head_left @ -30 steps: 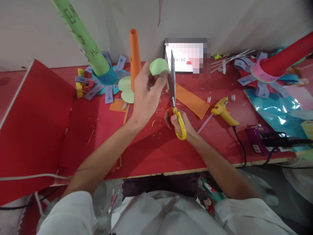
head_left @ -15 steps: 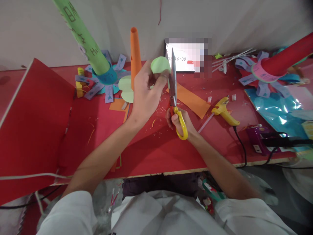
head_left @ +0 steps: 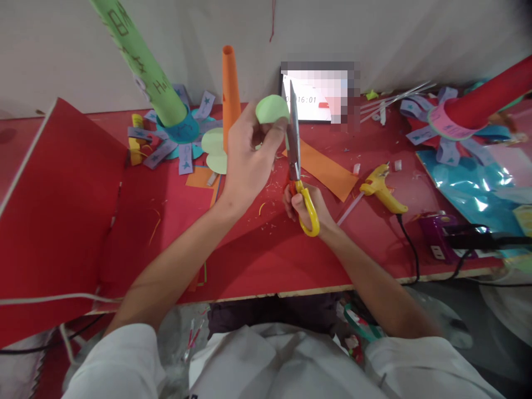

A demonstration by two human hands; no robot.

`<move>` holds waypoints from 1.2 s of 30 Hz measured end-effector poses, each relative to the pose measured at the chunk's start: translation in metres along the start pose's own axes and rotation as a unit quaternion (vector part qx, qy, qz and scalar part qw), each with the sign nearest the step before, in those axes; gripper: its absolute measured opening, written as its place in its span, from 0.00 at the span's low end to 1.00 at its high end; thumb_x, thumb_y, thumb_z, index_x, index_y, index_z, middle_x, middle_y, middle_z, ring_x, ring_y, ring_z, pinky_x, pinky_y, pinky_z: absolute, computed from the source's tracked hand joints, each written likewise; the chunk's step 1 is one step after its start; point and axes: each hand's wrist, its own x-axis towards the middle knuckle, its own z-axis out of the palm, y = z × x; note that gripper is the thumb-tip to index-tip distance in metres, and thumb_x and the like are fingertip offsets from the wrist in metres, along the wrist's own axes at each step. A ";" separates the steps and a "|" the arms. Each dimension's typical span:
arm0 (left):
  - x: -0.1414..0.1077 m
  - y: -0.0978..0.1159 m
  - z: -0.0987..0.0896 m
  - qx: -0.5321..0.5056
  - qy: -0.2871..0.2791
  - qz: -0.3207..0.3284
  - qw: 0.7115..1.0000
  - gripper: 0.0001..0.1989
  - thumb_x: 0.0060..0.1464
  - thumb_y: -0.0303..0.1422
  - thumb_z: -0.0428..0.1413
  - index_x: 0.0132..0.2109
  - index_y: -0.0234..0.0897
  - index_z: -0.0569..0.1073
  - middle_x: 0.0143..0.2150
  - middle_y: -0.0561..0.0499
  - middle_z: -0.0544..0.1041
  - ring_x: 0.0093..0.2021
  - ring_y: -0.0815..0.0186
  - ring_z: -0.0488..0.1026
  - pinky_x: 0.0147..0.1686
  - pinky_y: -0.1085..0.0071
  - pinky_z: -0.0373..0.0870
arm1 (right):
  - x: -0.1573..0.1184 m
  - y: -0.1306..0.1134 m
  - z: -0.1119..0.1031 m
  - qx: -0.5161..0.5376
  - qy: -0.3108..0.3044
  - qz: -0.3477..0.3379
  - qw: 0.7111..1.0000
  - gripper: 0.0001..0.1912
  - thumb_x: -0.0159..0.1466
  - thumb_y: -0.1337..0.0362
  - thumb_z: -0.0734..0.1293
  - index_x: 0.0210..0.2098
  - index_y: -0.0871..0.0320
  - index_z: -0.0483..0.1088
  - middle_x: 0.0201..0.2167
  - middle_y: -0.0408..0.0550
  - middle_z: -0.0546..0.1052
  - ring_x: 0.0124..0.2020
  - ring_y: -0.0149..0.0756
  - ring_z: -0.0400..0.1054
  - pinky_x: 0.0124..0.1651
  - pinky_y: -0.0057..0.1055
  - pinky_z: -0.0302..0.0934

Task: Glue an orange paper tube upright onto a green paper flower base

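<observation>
My left hand (head_left: 251, 149) pinches a light green piece of paper (head_left: 271, 108) with a rounded edge, raised above the red table. In my right hand (head_left: 307, 205) is a pair of scissors (head_left: 294, 147) with yellow and red handles, its blades pointing up. The blades stand right beside the paper's right edge; whether they touch it I cannot tell. Behind my left wrist, pale green rounded paper (head_left: 214, 151) lies by an orange paper cone (head_left: 230, 91). An orange paper strip (head_left: 324, 169) lies behind the scissors.
A yellow glue gun (head_left: 380, 188) with a black cord lies to the right, near a purple power box (head_left: 436, 238). Green (head_left: 153, 77) and red (head_left: 494, 102) paper tubes stand at the sides. A lit screen (head_left: 311, 100) leans against the wall. A red board (head_left: 58, 221) rises at left.
Both hands, the paper and the scissors are almost still; the blades have come very slightly closer together. The digits on the screen have advanced by one.
</observation>
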 end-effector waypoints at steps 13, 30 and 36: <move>0.005 -0.008 -0.002 -0.003 -0.007 0.044 0.999 0.21 0.60 0.56 0.70 0.33 0.48 0.76 0.26 0.53 0.63 0.22 0.65 0.58 0.19 0.65 0.54 | 0.001 0.007 -0.004 -0.024 -0.006 -0.001 1.000 0.39 0.62 0.20 0.66 0.33 0.52 0.66 0.21 0.37 0.67 0.20 0.28 0.61 0.22 0.29 0.54; 0.006 -0.012 -0.003 0.007 -0.003 0.031 0.999 0.17 0.62 0.53 0.69 0.35 0.49 0.77 0.25 0.53 0.62 0.21 0.64 0.58 0.19 0.64 0.53 | -0.001 0.002 0.000 0.002 -0.007 0.014 1.000 0.39 0.61 0.20 0.67 0.33 0.52 0.65 0.19 0.37 0.67 0.18 0.29 0.61 0.21 0.29 0.54; 0.007 -0.013 -0.003 0.021 0.015 0.031 0.999 0.19 0.58 0.56 0.70 0.33 0.50 0.77 0.22 0.53 0.63 0.21 0.63 0.58 0.21 0.63 0.53 | -0.001 0.000 -0.002 -0.021 -0.003 0.016 1.000 0.39 0.62 0.20 0.66 0.31 0.52 0.64 0.19 0.37 0.68 0.17 0.29 0.62 0.20 0.29 0.53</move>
